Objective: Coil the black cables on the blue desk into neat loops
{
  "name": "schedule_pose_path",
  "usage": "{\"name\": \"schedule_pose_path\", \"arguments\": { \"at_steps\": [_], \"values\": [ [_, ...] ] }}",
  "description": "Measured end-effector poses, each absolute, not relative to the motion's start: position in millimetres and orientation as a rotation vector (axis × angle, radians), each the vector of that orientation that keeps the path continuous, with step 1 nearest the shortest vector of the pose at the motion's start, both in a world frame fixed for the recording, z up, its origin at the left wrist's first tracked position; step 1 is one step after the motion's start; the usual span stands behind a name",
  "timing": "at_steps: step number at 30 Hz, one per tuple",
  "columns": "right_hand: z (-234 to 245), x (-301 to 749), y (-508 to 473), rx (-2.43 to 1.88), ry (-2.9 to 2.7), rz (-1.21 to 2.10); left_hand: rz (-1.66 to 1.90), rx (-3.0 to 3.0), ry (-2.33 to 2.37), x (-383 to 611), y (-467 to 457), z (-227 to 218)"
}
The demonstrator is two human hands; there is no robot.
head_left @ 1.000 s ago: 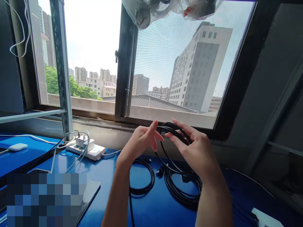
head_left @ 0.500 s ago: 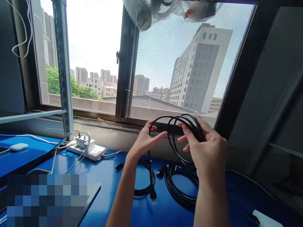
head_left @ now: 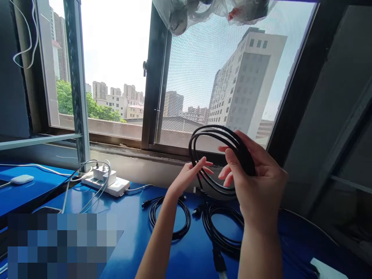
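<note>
My right hand [head_left: 258, 174] is closed around a coil of black cable [head_left: 216, 130], raised above the blue table in front of the window. Several loops fan out to the left from between thumb and fingers. At the left side of these loops, my left hand [head_left: 188, 176] has its thumb in front of the strands and its fingertips showing inside the loop. A plug [head_left: 219, 261] with a pale tip hangs low in front, seemingly the cable's loose end. Two more coiled black cables lie on the table below: a smaller coil [head_left: 188, 221] and a thicker coil [head_left: 207, 226].
A white power strip [head_left: 122, 188] with a charger [head_left: 109, 177] and thin wires stands at the left, by a metal shelf post [head_left: 80, 116]. A pixelated area covers the lower left. Plastic bags [head_left: 180, 19] hang above. A white object [head_left: 327, 269] lies at the lower right.
The cable between my hands has been drawn into the coil, whose loops sit higher and wider. My left hand has moved right and closed on the strands. The hanging plug has swung right.
</note>
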State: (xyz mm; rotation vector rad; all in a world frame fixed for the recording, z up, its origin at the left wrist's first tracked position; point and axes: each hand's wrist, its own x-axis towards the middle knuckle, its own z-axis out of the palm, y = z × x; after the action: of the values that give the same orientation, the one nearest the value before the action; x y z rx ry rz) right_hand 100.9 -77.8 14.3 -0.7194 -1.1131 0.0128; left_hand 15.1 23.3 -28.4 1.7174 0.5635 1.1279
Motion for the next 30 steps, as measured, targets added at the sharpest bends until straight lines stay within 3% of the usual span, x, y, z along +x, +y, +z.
{"name": "schedule_pose_path", "arguments": {
  "at_steps": [12,19,30],
  "values": [
    [11.4,114.4,-68.2,-0.896,-1.170,0.032,1.390,1.269,0.333,4.6,20.2,-16.8],
    [8.5,117.9,-64.7,-1.025,-1.220,-0.164,1.532,1.483,0.815,-9.9,11.0,-7.3],
    [13.6,110.3,-76.4,-0.970,-1.546,0.054,1.663,1.888,1.350,-15.8,-10.0,1.6]
  ]
}}
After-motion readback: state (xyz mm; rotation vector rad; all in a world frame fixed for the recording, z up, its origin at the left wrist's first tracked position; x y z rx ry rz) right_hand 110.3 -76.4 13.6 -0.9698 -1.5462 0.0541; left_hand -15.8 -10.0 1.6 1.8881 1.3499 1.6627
